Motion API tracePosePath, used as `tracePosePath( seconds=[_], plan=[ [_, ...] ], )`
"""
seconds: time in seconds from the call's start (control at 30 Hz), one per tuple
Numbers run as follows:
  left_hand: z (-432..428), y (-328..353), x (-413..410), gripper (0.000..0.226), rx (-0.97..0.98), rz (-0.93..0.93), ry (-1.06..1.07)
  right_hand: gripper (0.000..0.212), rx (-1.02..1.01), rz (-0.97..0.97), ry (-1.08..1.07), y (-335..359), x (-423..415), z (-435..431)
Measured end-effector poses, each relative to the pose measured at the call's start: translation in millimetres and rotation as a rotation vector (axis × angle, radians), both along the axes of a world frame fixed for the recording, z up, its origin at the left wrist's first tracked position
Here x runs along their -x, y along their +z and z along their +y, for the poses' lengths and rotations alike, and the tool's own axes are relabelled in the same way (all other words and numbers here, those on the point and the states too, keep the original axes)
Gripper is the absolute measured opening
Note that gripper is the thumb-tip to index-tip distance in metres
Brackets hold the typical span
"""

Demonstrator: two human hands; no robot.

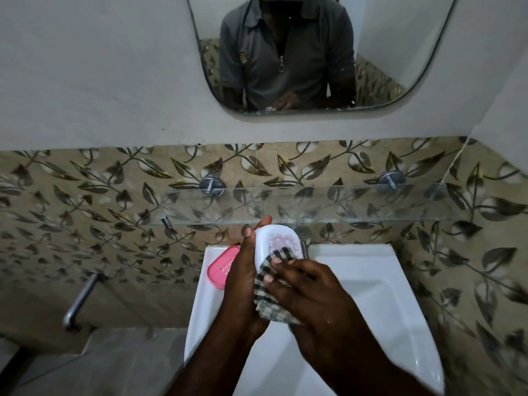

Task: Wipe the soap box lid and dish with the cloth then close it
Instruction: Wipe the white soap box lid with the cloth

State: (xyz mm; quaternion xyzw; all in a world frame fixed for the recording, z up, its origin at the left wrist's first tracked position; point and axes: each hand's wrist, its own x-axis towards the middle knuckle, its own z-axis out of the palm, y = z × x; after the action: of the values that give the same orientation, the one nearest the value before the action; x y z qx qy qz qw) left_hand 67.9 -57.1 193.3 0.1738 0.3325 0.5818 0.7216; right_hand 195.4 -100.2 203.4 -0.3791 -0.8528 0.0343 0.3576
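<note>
Two hands, cloth (268,284) pressed on lid (278,241)

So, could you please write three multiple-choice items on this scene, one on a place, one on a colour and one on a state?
1. Where is the pink dish?
A. On the sink rim, left of the hands
B. On the glass shelf
C. In the right hand

2. What colour is the lid?
A. Green
B. White with a pink print
C. Black

3. What is the cloth doing?
A. Hanging on the tap
B. Lying in the basin
C. Pressed on the lid by the right hand

Answers: 1 A, it lies on the rim's back left corner. 2 B, the left hand holds it facing the camera. 3 C, fingers press the checked cloth against it.
</note>
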Motion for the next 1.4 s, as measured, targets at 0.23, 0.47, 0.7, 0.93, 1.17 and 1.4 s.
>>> tracePosePath(
  seconds=[0.23, 0.47, 0.7, 0.93, 1.17, 1.4],
  plan=[
    [-10, 4, -11, 0.051, -0.043, 0.043, -0.070, 0.060, 0.086, 0.082, -0.185, 27, 0, 35],
    [8, 2, 9, 0.046, -0.025, -0.001, 0.041, 0.043, -0.001, 0.009, 0.015, -6, 6, -19],
    [-8, 2, -12, 0.053, 0.012, -0.162, -0.011, 0.054, 0.120, 0.112, -0.036, 20, -8, 38],
    [8, 1, 5, 0.053, 0.037, -0.079, 0.128, 0.046, 0.036, 0.107, -0.011, -18, -12, -12],
    [-10, 14, -23, 0.053, 0.021, -0.083, -0.020, 0.051, 0.094, 0.214, -0.069, -1, -20, 26],
    [1, 11, -25, 0.049, -0.054, 0.070, 0.187, 0.045, -0.048, 0.219, -0.023, -18, -28, -12]
  ],
)
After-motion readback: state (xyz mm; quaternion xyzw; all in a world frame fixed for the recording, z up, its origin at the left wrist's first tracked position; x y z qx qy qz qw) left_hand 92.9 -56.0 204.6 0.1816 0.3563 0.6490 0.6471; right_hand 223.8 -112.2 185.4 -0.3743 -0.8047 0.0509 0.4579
